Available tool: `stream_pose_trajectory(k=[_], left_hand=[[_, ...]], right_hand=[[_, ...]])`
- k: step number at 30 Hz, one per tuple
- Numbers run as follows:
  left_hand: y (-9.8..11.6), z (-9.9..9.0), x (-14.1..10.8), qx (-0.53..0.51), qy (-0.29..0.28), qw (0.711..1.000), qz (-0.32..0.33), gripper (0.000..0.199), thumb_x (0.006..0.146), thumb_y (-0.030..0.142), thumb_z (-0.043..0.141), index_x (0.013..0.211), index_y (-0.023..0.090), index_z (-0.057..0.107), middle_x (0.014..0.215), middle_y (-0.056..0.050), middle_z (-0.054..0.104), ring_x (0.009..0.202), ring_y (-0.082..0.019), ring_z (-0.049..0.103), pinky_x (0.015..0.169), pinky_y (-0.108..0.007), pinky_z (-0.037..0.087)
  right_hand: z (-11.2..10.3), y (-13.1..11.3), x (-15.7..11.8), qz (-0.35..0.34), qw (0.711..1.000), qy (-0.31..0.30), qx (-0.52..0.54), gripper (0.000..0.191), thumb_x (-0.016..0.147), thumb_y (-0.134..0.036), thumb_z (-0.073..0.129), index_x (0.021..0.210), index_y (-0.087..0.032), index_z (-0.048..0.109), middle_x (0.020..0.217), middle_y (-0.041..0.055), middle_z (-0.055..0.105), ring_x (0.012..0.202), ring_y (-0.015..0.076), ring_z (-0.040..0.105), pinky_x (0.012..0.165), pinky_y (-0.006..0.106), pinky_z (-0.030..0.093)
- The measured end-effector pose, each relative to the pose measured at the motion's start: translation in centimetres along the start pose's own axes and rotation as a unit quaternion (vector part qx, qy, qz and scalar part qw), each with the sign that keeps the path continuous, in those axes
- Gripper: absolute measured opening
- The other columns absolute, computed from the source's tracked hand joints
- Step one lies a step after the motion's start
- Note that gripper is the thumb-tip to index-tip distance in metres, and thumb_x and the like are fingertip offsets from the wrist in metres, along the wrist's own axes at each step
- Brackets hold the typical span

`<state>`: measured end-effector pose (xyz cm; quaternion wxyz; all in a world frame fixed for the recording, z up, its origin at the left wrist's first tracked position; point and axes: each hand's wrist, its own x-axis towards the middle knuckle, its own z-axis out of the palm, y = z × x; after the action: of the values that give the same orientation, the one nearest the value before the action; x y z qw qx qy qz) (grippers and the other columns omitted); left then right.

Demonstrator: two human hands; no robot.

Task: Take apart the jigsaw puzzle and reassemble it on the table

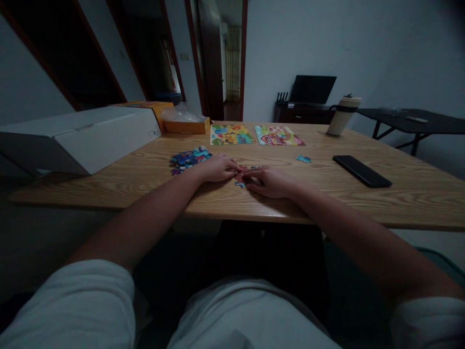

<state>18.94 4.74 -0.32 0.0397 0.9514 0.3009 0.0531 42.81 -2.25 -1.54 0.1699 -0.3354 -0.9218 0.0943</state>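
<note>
A few joined jigsaw pieces, reddish brown with blue bits, lie on the table near its front edge between my hands. My left hand reaches them from the left, its fingers closed and the tips on the upper part. From the right, my right hand has its curled fingers on the same pieces and covers part of them. A heap of blue and purple jigsaw pieces lies just beyond my left wrist. One loose blue piece rests farther off to the right.
Two colourful picture sheets lie at the back. On the left stand a large white box and an orange box holding clear plastic. A black phone and a cream bottle are on the right.
</note>
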Motion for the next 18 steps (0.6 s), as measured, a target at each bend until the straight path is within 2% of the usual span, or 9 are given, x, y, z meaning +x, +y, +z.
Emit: stream_pose_trajectory(k=[6, 10, 12, 16, 18], left_hand=[[-0.02, -0.05, 0.08, 0.01, -0.014, 1.0, 0.005, 0.035, 0.099, 0.034, 0.048, 0.123, 0.027, 0.073, 0.125, -0.007, 0.071, 0.111, -0.021, 0.063, 0.1, -0.032, 0.04], [-0.14, 0.12, 0.1, 0.005, 0.001, 1.0, -0.011, 0.037, 0.098, 0.038, 0.05, 0.126, 0.027, 0.071, 0.122, -0.007, 0.072, 0.109, -0.022, 0.063, 0.098, -0.032, 0.042], [-0.12, 0.18, 0.09, -0.001, 0.004, 1.0, -0.01, 0.037, 0.097, 0.039, 0.051, 0.127, 0.026, 0.07, 0.119, -0.007, 0.073, 0.107, -0.022, 0.064, 0.096, -0.032, 0.042], [0.11, 0.07, -0.07, -0.01, 0.035, 0.999, -0.022, 0.036, 0.093, 0.039, 0.056, 0.123, 0.024, 0.07, 0.111, -0.007, 0.074, 0.099, -0.022, 0.066, 0.088, -0.032, 0.045], [0.16, -0.01, -0.22, -0.022, 0.068, 0.997, -0.033, 0.036, 0.091, 0.038, 0.059, 0.121, 0.021, 0.069, 0.108, -0.007, 0.074, 0.097, -0.021, 0.066, 0.086, -0.031, 0.046]], right_hand=[[-0.1, 0.18, -0.13, 0.001, 1.0, -0.015, 0.012, 0.033, 0.096, -0.036, 0.056, 0.124, -0.026, 0.07, 0.122, 0.0073, 0.072, 0.1, 0.0223, 0.067, 0.088, 0.033, 0.047], [-0.22, 0.3, -0.11, 0.036, 0.999, -0.033, 0.006, 0.038, 0.097, -0.042, 0.055, 0.129, -0.027, 0.068, 0.108, 0.0063, 0.075, 0.082, 0.0193, 0.067, 0.076, 0.03, 0.047], [-0.31, 0.19, -0.08, 0.035, 0.999, -0.036, 0.002, 0.038, 0.098, -0.042, 0.054, 0.13, -0.027, 0.067, 0.105, 0.0062, 0.075, 0.08, 0.019, 0.067, 0.075, 0.031, 0.047], [-0.35, 0.05, -0.13, 0.022, 1.0, -0.011, 0.008, 0.036, 0.095, -0.042, 0.061, 0.126, -0.028, 0.07, 0.133, 0.0082, 0.064, 0.102, 0.0211, 0.066, 0.091, 0.033, 0.048], [-0.34, 0.19, -0.24, 0.034, 0.999, -0.001, 0.014, 0.033, 0.093, -0.04, 0.064, 0.122, -0.029, 0.073, 0.141, 0.0077, 0.057, 0.106, 0.021, 0.066, 0.096, 0.033, 0.047]])
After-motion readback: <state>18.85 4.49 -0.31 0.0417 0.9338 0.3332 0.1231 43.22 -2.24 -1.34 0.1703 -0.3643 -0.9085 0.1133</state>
